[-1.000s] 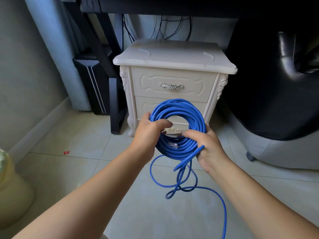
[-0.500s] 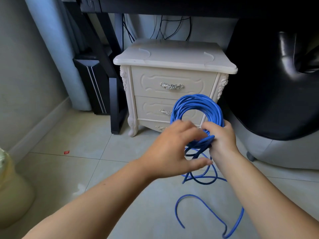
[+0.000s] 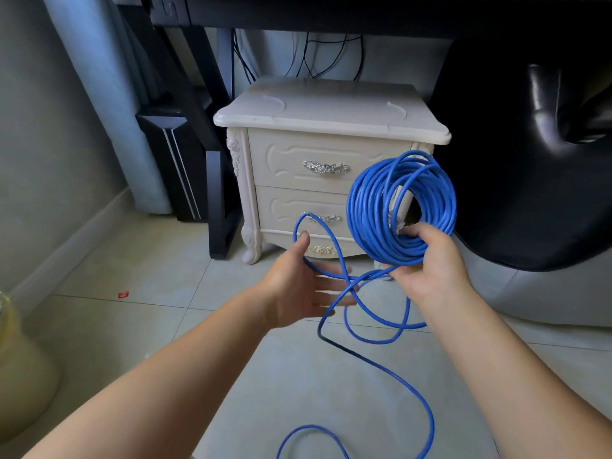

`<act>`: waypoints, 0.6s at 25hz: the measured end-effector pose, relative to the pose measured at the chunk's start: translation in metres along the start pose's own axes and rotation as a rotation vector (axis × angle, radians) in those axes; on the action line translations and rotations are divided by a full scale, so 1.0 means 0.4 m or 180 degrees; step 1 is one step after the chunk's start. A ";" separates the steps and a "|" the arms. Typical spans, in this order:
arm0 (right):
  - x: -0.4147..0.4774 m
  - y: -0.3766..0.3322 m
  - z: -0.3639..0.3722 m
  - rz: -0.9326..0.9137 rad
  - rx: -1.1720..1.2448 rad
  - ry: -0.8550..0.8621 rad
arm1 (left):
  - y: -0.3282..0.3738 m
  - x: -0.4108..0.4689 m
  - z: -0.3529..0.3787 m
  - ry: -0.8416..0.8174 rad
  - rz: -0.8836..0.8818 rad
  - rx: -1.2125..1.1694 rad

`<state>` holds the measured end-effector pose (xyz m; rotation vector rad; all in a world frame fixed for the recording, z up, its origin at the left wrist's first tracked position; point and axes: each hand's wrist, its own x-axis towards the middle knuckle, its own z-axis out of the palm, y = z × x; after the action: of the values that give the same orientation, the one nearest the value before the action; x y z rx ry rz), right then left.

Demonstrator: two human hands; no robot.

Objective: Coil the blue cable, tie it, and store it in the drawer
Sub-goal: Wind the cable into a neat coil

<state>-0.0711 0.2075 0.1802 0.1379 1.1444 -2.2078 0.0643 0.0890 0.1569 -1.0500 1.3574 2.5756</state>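
The blue cable (image 3: 364,207) is wound into a thick round coil held upright in front of the cream nightstand (image 3: 331,104). My right hand (image 3: 427,260) grips the bottom of the coil, fingers curled round the bundle. A loose loop of the cable arcs over my left hand (image 3: 298,286), whose fingers are spread straight, the strand lying across the palm. The free end trails down onto the tiled floor between my forearms. Both drawers, the upper one (image 3: 284,160) and the lower one (image 3: 281,207), are closed, each with a silver handle.
A black chair (image 3: 530,160) stands close on the right of the nightstand. A dark desk leg and a black box (image 3: 172,160) are on its left, by a curtain. A pale yellow bin (image 3: 20,376) sits at the lower left. Black wires hang behind the nightstand.
The coil has moved to the right and now hangs from my right hand alone. My left hand has let go of it, opened, and drawn a loose loop out to the left.
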 end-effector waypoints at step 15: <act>-0.013 -0.048 -0.019 -0.0269 -0.0290 -0.0447 | 0.077 -0.021 -0.053 -0.0266 0.0111 -0.0771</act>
<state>-0.0797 0.2238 0.1910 -0.1042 1.1889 -2.1954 0.0718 0.0565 0.1759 -0.9411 1.0754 2.8294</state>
